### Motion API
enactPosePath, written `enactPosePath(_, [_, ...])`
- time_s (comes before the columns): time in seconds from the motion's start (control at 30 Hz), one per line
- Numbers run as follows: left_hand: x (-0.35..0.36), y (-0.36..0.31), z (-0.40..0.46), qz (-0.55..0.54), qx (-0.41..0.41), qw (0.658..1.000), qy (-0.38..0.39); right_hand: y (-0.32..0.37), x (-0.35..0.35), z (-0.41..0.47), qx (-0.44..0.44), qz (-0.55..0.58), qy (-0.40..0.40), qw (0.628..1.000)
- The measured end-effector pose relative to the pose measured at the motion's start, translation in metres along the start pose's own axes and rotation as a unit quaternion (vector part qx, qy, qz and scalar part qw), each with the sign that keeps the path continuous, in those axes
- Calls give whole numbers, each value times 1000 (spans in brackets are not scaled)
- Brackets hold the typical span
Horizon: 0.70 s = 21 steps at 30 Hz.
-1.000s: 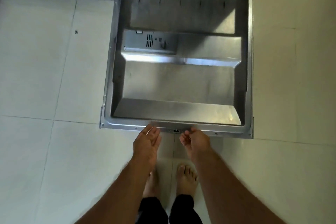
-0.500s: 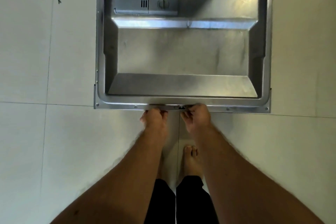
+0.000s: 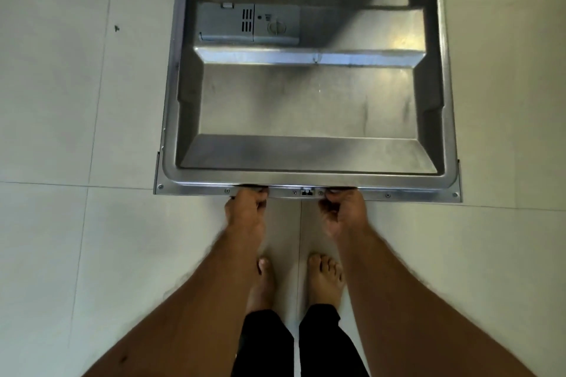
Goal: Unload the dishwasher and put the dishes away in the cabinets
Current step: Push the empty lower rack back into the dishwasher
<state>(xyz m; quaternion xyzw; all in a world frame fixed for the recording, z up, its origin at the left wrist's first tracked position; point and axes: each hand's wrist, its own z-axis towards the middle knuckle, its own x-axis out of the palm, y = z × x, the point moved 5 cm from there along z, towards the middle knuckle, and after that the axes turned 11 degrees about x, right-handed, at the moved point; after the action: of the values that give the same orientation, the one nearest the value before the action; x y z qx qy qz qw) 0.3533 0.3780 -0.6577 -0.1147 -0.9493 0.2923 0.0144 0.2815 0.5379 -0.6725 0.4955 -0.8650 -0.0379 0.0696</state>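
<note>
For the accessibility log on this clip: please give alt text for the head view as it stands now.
Seen from above, a person's left hand and right hand grip the near edge of an open dishwasher door, lying flat over a pale tiled floor. The door's steel inner face holds a grey detergent dispenser; bare feet stand just below. No dishes are in view.

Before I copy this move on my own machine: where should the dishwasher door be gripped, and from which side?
Grip the dishwasher door at its near edge, from the front, one hand on each side of the centre latch. The left hand and right hand curl round that thin lip; the inner panel offers no handle.
</note>
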Motion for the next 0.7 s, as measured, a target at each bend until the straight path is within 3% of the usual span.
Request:
enactPosePath(0.33, [11, -69, -79, -37, -6, 999, 7, 24, 16, -116, -18, 17, 4, 1000])
enactPosePath(0.53, [34, -135, -147, -6, 16, 1000, -7, 56, 50, -203, -32, 17, 7, 999])
enactPosePath(0.7, [53, -202, -212, 45, 49, 998, 7, 98, 93, -291, -40, -86, 3, 995])
